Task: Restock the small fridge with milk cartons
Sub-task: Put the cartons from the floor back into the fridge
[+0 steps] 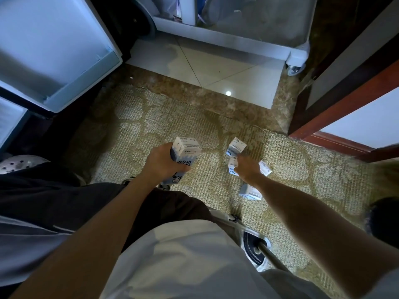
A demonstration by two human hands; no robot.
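Observation:
My left hand grips a blue and white milk carton above the patterned carpet. My right hand reaches down onto a cluster of small cartons standing on the carpet. One carton stands just beyond its fingers, another pokes out to its right, and a third sits nearer to me under my forearm. Whether the right fingers close on a carton is hidden by the hand. The small fridge's open door with its white inner shelf is at the upper left.
A white wheeled cart stands on the tiled floor ahead. A dark wooden door frame rises at the right. My legs and a round black-and-white object on a pole are near the bottom.

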